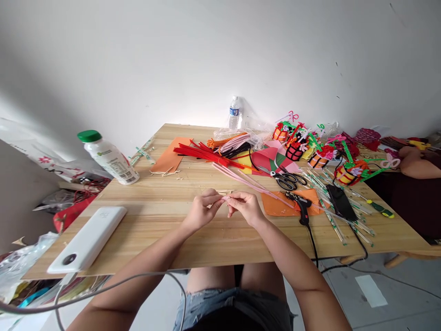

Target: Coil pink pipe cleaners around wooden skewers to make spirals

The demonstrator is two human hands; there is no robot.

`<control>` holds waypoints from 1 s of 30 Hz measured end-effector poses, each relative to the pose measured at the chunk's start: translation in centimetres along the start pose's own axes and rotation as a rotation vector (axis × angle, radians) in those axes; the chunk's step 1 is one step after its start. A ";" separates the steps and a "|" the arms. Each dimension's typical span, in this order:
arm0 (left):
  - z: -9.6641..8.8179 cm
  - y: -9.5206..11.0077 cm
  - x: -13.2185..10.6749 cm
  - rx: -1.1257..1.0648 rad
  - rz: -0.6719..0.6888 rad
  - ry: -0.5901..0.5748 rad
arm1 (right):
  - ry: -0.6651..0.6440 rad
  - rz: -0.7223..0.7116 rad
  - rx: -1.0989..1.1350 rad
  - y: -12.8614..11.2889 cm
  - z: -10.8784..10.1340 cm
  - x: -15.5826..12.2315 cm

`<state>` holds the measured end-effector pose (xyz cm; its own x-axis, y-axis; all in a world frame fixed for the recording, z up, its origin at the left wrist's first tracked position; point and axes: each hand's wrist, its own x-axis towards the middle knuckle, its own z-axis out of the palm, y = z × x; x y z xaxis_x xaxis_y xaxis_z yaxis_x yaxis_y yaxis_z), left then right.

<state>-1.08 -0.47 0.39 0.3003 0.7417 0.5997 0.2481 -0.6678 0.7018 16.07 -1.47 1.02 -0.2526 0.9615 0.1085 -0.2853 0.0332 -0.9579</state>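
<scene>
I have the left hand [204, 210] and right hand [247, 208] close together, both pinching a small pink piece [226, 198] between their fingertips above the wooden table [151, 211]. Beyond them I see long pink stems [237, 178]; rightward, a glue gun [303, 209] on an orange sheet [271, 202].

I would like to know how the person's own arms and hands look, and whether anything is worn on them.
The left hand and right hand wear no gloves, and no ring, watch or bracelet is visible. The left forearm and right forearm are bare, with no sleeve in view. A grey cable crosses before the left forearm.
</scene>
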 end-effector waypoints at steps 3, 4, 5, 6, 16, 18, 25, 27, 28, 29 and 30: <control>0.5 -0.3 -0.4 0.197 0.185 0.138 | 0.035 0.111 0.103 0.0 0.3 0.1; 0.6 -0.3 -0.4 0.207 0.194 0.148 | 0.041 0.124 0.116 -0.1 0.3 0.1; 0.6 -0.2 -0.4 0.182 0.169 0.134 | 0.036 0.122 0.112 -0.2 0.3 0.1; 0.5 0.0 -0.4 0.125 0.116 0.096 | 0.028 0.104 0.093 -0.3 0.3 0.1; -1.1 0.0 0.6 -0.513 -0.489 -0.351 | -0.063 -0.105 -0.228 -0.7 -0.5 -0.3; -1.2 0.2 0.7 -0.454 -0.444 -0.321 | -0.059 -0.109 -0.227 -0.6 -0.7 -0.2; -0.4 -0.2 0.2 -0.148 -0.074 -0.079 | -0.012 -0.046 -0.095 0.0 -0.1 0.0; 0.0 -0.5 -0.1 0.024 0.105 0.030 | 0.027 0.018 -0.004 0.2 0.4 0.0; 0.2 -0.7 -0.2 0.107 0.182 0.075 | 0.046 0.050 0.034 0.2 0.6 0.0; 0.3 -0.7 -0.3 0.175 0.243 0.108 | 0.061 0.077 0.061 0.2 0.7 -0.1; 0.5 -0.7 -0.4 0.225 0.283 0.127 | 0.073 0.095 0.080 0.2 0.9 -0.1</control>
<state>-0.95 -0.28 -0.54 0.2729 0.5180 0.8106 0.3714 -0.8341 0.4079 15.24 -1.76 1.05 -0.2148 0.9767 -0.0039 -0.3367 -0.0778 -0.9384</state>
